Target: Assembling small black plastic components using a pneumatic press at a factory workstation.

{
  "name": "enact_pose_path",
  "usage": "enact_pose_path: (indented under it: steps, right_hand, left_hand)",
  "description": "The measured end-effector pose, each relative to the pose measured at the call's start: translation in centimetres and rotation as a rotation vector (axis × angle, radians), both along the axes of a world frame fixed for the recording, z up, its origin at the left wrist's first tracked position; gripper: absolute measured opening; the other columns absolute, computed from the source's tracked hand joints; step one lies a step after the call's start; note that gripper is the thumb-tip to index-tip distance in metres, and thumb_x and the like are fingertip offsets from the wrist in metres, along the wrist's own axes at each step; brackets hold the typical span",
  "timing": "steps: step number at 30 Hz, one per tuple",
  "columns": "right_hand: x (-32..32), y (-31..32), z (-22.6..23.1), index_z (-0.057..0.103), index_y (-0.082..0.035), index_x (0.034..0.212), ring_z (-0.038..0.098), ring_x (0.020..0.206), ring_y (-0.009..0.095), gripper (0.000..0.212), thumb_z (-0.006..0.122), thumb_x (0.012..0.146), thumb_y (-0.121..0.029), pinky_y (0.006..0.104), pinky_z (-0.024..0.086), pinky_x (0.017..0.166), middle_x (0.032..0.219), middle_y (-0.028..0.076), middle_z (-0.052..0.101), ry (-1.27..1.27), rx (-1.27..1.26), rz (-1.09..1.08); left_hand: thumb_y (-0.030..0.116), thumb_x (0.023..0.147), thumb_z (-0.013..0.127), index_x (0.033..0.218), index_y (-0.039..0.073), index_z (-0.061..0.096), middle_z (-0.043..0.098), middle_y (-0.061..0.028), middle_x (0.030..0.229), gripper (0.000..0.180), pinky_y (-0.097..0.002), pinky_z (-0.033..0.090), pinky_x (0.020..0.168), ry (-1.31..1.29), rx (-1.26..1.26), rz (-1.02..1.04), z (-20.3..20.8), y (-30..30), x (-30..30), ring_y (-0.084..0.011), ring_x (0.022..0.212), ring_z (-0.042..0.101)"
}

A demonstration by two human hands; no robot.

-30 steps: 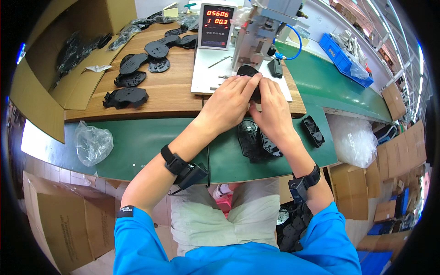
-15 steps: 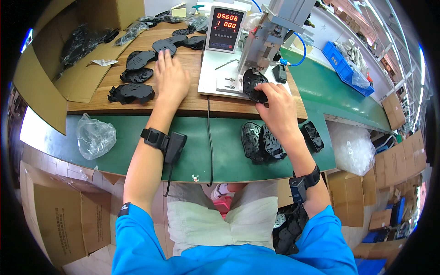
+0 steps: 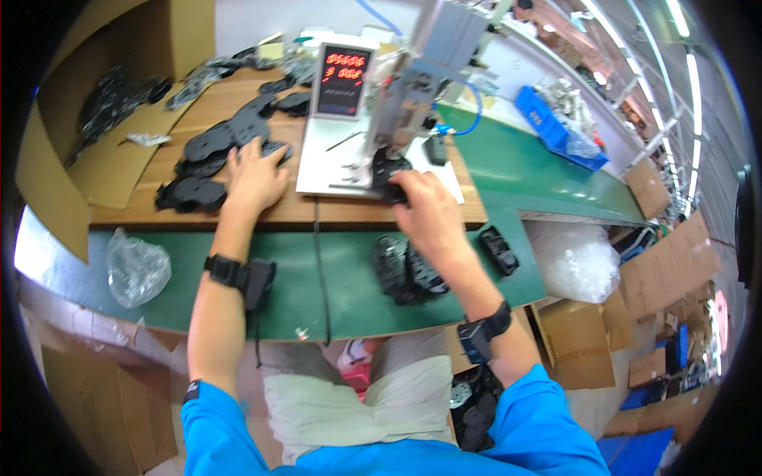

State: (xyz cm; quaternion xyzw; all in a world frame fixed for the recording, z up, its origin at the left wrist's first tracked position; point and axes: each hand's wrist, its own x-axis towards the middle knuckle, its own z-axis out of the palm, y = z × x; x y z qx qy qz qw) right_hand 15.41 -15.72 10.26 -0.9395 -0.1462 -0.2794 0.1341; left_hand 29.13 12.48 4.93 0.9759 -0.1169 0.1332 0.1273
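Hard to read: motion blur softens my view; the digits on the display box (image 3: 341, 81) smear, and the top of the press (image 3: 403, 107) runs out past the upper edge.
Part at the press: one black shell (image 3: 387, 166) sits at the press's foot, its near edge covered by the right fingers.
Right hand (image 3: 429, 208): reaching forward, palm down, fingers bent over that edge; whether they grip or merely rest, I cannot tell.
Left hand (image 3: 255, 182): stretched forward, palm down, fingers open and spread at the black shells (image 3: 218, 141) on the wooden surface (image 3: 270, 210); its knuckles cover some, and I can't make out contact.
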Motion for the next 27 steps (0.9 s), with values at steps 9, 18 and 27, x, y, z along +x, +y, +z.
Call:
enact_pose_path:
  steps: [9, 18, 27]
  right_hand:
    - [0.1, 0.4, -0.2, 0.065, -0.004, 0.111, 0.064, 0.105, 0.032, 0.035, 0.078, 0.078, -0.004, 0.0453, 0.057, 0.089, 0.105, 0.01, 0.067, -0.018, -0.035, -0.001]
    - [-0.1, 0.6, 0.1, 0.068, -0.003, 0.114, 0.066, 0.106, 0.033, 0.037, 0.077, 0.078, -0.004, 0.0453, 0.056, 0.091, 0.107, 0.011, 0.071, 0.01, -0.021, -0.002]
    - [0.1, 0.1, -0.5, 0.067, -0.005, 0.112, 0.066, 0.105, 0.033, 0.035, 0.077, 0.078, -0.004, 0.0471, 0.058, 0.087, 0.105, 0.011, 0.069, -0.035, -0.006, 0.012]
  left_hand:
    - [0.038, 0.088, 0.083, 0.128, 0.01, 0.077, 0.063, -0.0147, 0.134, 0.049, -0.0485, 0.036, 0.114, -0.173, -0.005, 0.014, 0.9, 1.4, -0.4, -0.0314, 0.133, 0.051]
    - [0.028, 0.101, 0.07, 0.099, 0.003, 0.072, 0.071, -0.0092, 0.112, 0.026, -0.0431, 0.047, 0.097, -0.606, -0.15, -0.028, -0.7, 1.5, 2.2, -0.0285, 0.113, 0.063]
    - [0.02, 0.107, 0.057, 0.122, 0.0, 0.053, 0.066, -0.0241, 0.105, 0.025, -0.0579, 0.053, 0.08, -0.508, -0.634, 0.069, 2.0, -0.1, 0.5, -0.0515, 0.102, 0.066]
